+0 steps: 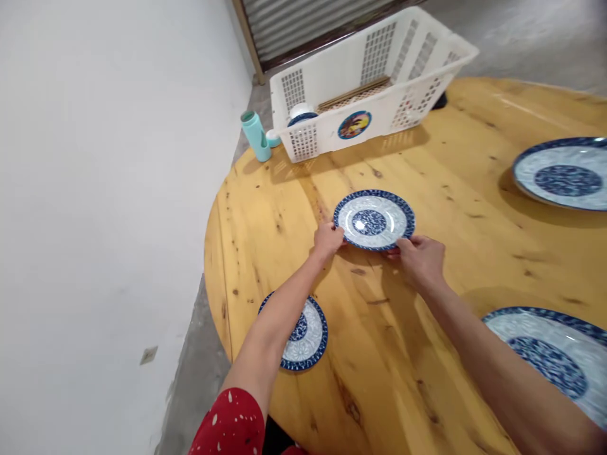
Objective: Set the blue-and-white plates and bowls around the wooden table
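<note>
A round blue-and-white plate [370,220] with a dark blue patterned rim is held between my two hands, just above or at the wooden tabletop; I cannot tell whether it touches. My left hand [328,241] grips its left edge. On the lower right edge, my right hand [421,258] pinches the rim, thumb on top and fingers underneath. Partly hidden under my left forearm, a second round plate [308,335] lies on the table. Below my right forearm is part of a larger blue-and-white plate [545,360].
Another large plate [564,174] lies at the right edge of the round wooden table [474,253]. Toward the back stands a white plastic basket [379,126] holding chopsticks and dishes. Beside it are a turquoise bottle [256,137] and its lid [273,138]. A white wall rises at left.
</note>
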Tool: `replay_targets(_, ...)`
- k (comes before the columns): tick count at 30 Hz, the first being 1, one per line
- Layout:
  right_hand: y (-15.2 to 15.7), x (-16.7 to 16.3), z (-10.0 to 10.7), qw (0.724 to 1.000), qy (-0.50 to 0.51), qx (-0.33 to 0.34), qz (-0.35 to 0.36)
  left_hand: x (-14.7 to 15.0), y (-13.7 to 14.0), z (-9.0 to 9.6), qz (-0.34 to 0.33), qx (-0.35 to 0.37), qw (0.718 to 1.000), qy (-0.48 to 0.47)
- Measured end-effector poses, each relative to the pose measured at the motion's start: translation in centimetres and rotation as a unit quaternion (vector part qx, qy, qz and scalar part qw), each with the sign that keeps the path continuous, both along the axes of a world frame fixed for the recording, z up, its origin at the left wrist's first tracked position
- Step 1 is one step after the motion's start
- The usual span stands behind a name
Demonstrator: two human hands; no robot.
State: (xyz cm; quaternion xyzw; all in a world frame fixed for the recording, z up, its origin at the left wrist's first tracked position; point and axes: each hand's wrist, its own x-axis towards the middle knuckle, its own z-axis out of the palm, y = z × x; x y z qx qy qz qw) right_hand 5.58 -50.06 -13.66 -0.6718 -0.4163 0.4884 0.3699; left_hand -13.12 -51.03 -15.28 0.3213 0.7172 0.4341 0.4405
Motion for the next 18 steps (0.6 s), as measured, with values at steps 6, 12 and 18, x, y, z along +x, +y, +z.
replay_targets(6,-9.5,-1.3,3.1,0.999,0.016,0.045,0.005,-3.2,-9.7,3.6,-0.031,0.018,0.999,-0.021)
replay_targets(12,-20.8,-7.0,7.4,0.998,0.050,0.038,-0.001,-10.2,-20.9,8.6,-0.085,0.085,0.992,-0.037)
replay_targets(18,-32.5,-16.4,8.4,0.997,0.072,0.004,0.029,-20.3,-32.7,10.6,-0.092,0.124,0.981,0.114)
